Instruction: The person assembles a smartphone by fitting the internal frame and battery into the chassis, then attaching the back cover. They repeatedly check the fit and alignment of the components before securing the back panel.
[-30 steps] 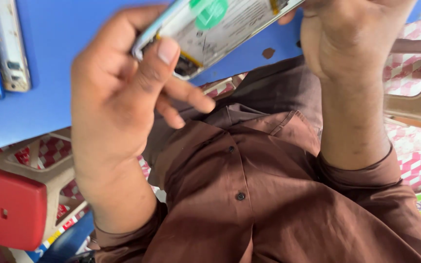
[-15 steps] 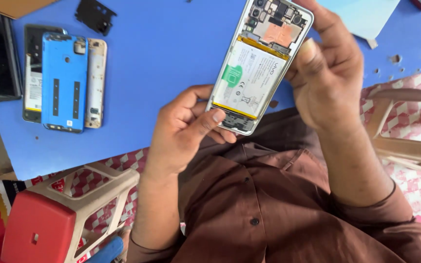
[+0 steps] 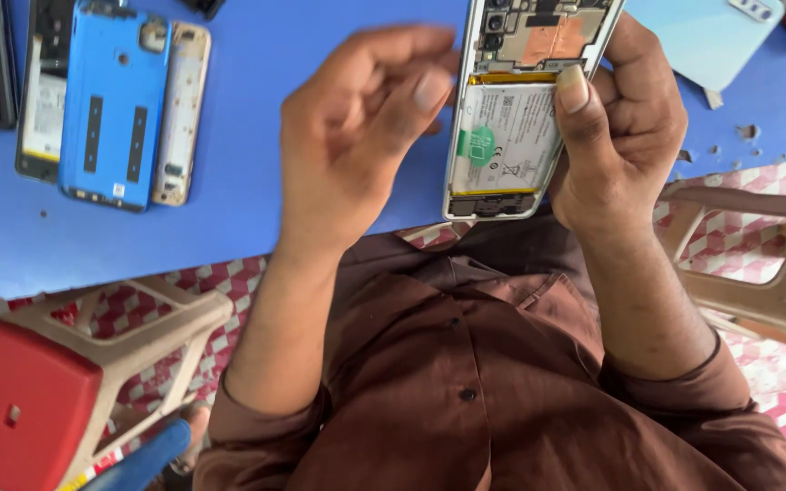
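The right hand (image 3: 625,136) grips the opened phone (image 3: 520,109) by its edge, thumb pressed on the battery. The phone is held upright above the table's (image 3: 256,109) near edge, back cover off, showing a white battery with a green tab and copper shielding. The left hand (image 3: 357,136), fingers loosely curled, hovers just beside it, gripping nothing.
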